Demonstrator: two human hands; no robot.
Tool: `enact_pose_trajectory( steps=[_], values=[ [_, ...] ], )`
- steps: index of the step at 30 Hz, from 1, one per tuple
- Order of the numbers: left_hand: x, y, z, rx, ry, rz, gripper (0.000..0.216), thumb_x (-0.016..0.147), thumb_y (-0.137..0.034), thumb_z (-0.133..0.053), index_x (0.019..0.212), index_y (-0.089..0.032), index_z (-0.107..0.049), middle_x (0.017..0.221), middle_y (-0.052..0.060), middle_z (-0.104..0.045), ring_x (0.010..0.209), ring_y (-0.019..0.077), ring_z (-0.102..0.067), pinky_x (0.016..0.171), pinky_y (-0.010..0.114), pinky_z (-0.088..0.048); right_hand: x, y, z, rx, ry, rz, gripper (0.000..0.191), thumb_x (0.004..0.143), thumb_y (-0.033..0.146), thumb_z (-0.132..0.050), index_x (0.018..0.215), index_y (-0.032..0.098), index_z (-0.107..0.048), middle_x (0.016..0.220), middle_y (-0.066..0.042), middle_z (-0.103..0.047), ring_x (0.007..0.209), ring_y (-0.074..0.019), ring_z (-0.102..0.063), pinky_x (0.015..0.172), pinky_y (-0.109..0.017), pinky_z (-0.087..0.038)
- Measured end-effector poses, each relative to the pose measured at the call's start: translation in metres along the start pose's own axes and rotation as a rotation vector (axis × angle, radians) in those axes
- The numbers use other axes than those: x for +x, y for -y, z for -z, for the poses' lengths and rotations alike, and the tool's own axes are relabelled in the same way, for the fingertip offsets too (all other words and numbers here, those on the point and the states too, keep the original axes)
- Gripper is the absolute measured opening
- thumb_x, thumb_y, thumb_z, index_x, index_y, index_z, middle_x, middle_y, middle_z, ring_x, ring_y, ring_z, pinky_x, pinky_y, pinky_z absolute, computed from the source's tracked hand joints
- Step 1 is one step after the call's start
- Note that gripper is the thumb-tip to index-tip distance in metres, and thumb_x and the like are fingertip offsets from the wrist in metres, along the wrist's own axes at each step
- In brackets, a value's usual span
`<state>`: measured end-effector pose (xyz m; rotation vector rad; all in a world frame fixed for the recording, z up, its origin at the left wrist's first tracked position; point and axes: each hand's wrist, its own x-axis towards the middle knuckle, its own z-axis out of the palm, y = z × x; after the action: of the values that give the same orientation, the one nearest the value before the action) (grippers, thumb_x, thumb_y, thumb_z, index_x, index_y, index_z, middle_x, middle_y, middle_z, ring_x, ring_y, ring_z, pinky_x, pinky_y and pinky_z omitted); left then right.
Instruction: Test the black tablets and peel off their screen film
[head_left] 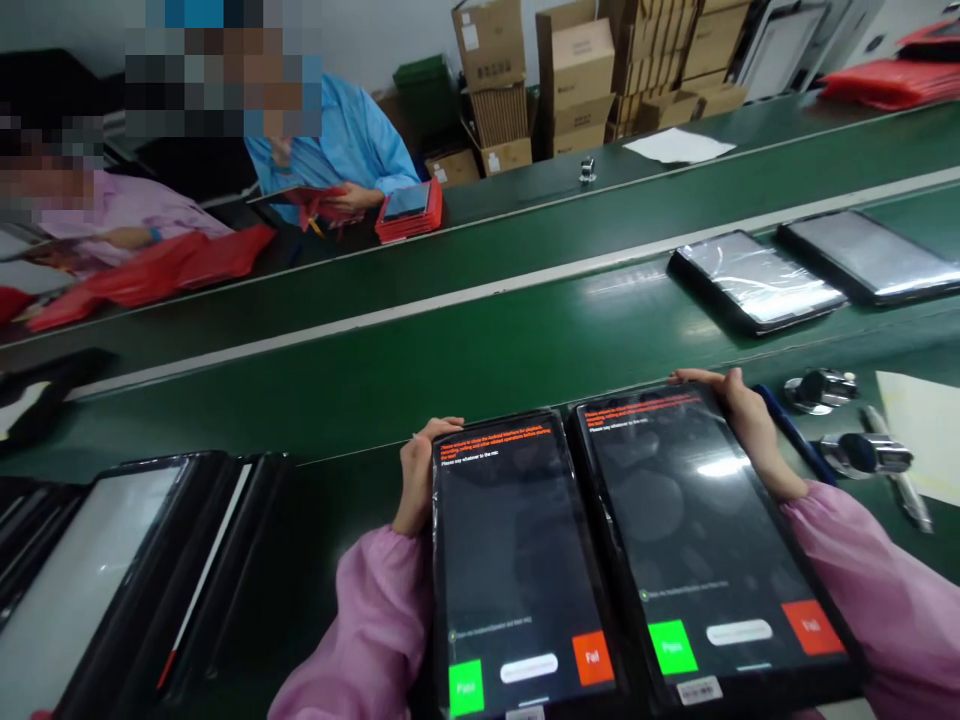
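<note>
Two black tablets lie side by side in front of me, both lit with a dark test screen that has green "Pass" and red "Fail" squares. My left hand (421,478) is closed round the upper left edge of the left tablet (517,550). At the upper right edge of the right tablet (697,510), my right hand (754,430) has its fingers curled over the far corner. The tablets tilt slightly, with a narrow gap between them. Some fingers are hidden behind the tablets.
More tablets (82,590) stand stacked at the left. Two film-covered tablets (757,280) lie on the green bench (390,370) at the right, near metal clamp-like pieces (862,455), a blue pen (795,435) and paper (922,430). Two people work across the bench; cardboard boxes (577,60) stand behind.
</note>
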<state>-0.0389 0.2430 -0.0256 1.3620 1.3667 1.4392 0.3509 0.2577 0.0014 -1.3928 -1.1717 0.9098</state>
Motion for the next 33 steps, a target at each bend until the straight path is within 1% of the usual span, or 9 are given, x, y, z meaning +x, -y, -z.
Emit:
enact_pose_trajectory(
  steps=[5,9,12,14,17,19,21,27,33],
  values=[
    [0.004,-0.009,0.001,0.071,-0.071,-0.014,0.071,0.086,-0.087,-0.057,0.085,-0.019,-0.078,0.095,0.011,-0.076,0.099,0.0289,-0.072,0.095,0.043,-0.058,-0.003,0.005,-0.001,-0.075,-0.045,0.132,0.070,0.094,0.085,-0.046,0.103,0.024,-0.080,0.100,-0.011,-0.081,0.095,-0.0337,-0.078,0.086,-0.053,-0.063],
    [-0.042,-0.040,0.028,0.185,-0.123,-0.047,0.051,0.091,-0.068,-0.070,0.114,-0.023,-0.077,0.119,0.010,-0.075,0.117,0.0281,-0.069,0.107,0.042,-0.055,-0.040,0.031,0.024,-0.183,-0.113,0.355,0.046,0.101,0.065,-0.055,0.105,0.027,-0.080,0.108,-0.010,-0.080,0.113,-0.0335,-0.073,0.107,-0.056,-0.053],
    [-0.110,-0.065,0.051,0.379,-0.007,-0.103,0.036,0.093,-0.052,-0.073,0.122,-0.031,-0.076,0.129,0.008,-0.072,0.123,0.0292,-0.068,0.106,0.040,-0.058,-0.083,0.052,0.045,-0.379,0.129,0.590,0.021,0.100,0.033,-0.060,0.106,0.034,-0.081,0.103,-0.005,-0.081,0.103,-0.0309,-0.076,0.095,-0.048,-0.061],
    [-0.154,-0.074,0.059,0.471,0.035,-0.056,0.036,0.090,-0.048,-0.076,0.123,-0.035,-0.075,0.131,0.008,-0.070,0.123,0.0311,-0.069,0.101,0.040,-0.062,-0.109,0.061,0.053,-0.494,0.327,0.763,0.038,0.094,0.022,-0.060,0.122,0.041,-0.078,0.102,-0.001,-0.082,0.092,-0.0312,-0.078,0.079,-0.047,-0.066],
    [-0.195,-0.076,0.059,0.509,0.010,0.115,0.040,0.090,-0.054,-0.073,0.126,-0.037,-0.073,0.137,0.009,-0.067,0.128,0.0349,-0.066,0.100,0.046,-0.064,-0.132,0.070,0.050,-0.616,0.533,0.913,0.072,0.086,0.021,-0.062,0.153,0.046,-0.056,0.109,0.007,-0.082,0.087,-0.0316,-0.080,0.067,-0.049,-0.069],
    [-0.204,-0.071,0.057,0.510,-0.007,0.168,0.042,0.091,-0.055,-0.072,0.129,-0.037,-0.072,0.141,0.009,-0.064,0.132,0.0361,-0.064,0.101,0.048,-0.063,-0.137,0.075,0.043,-0.692,0.651,1.005,0.081,0.085,0.021,-0.061,0.161,0.041,-0.044,0.115,0.009,-0.080,0.087,-0.0284,-0.081,0.064,-0.045,-0.070],
    [-0.203,-0.063,0.056,0.540,0.009,0.145,0.046,0.090,-0.052,-0.074,0.133,-0.037,-0.070,0.142,0.009,-0.064,0.132,0.0366,-0.064,0.103,0.050,-0.062,-0.137,0.080,0.039,-0.739,0.685,1.069,0.078,0.087,0.019,-0.058,0.161,0.038,-0.045,0.119,0.009,-0.079,0.088,-0.0255,-0.081,0.065,-0.040,-0.071],
    [-0.201,-0.045,0.059,0.593,0.005,0.087,0.052,0.091,-0.050,-0.074,0.140,-0.038,-0.063,0.142,0.010,-0.063,0.132,0.0367,-0.064,0.103,0.054,-0.062,-0.139,0.079,0.044,-0.789,0.704,1.241,0.047,0.082,0.019,-0.059,0.119,0.035,-0.083,0.116,0.005,-0.080,0.091,-0.0268,-0.081,0.065,-0.038,-0.070],
    [-0.207,-0.041,0.061,0.569,0.025,0.132,0.053,0.090,-0.048,-0.076,0.141,-0.038,-0.063,0.146,0.009,-0.061,0.136,0.0362,-0.061,0.105,0.053,-0.061,-0.144,0.076,0.031,-0.888,0.657,1.162,0.026,0.103,0.038,-0.058,0.109,0.031,-0.083,0.118,-0.001,-0.081,0.098,-0.0246,-0.078,0.082,-0.042,-0.063]
  ],
)
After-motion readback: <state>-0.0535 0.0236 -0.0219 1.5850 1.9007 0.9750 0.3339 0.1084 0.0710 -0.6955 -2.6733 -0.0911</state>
